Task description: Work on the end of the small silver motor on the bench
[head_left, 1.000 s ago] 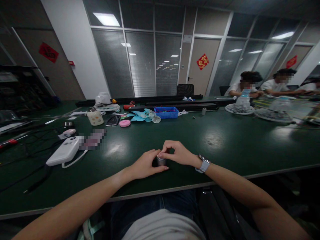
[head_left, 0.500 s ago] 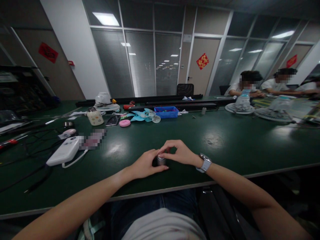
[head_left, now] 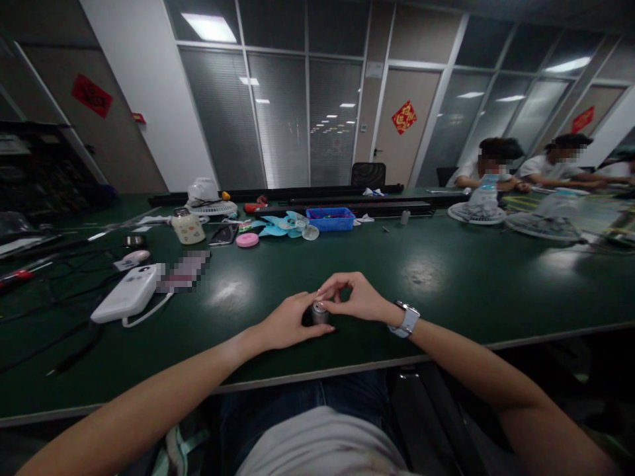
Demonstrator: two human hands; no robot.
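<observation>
A small grey metal cylinder (head_left: 320, 316) stands upright on the green table, near its front edge. My left hand (head_left: 284, 324) curves around it from the left, with the thumb along the near side and the fingers behind. From the right, my right hand (head_left: 356, 297) reaches over the top of the cylinder with thumb and index finger in a pinch at its upper rim. Whatever lies between those fingertips is too small or hidden to make out. A watch (head_left: 407, 320) is on my right wrist.
To the left lie a white power bank (head_left: 126, 295) with a cable, a phone (head_left: 186, 271) and dark cords. Further back are a patterned bottle (head_left: 188, 227), light-blue fan blades (head_left: 282, 226), a blue bin (head_left: 330, 220) and fan parts (head_left: 479, 210). People sit at the far right.
My right fingertips have shifted slightly at the cylinder's top, and more of its top face shows. My left hand stays around it. The camera view has tilted slightly.
</observation>
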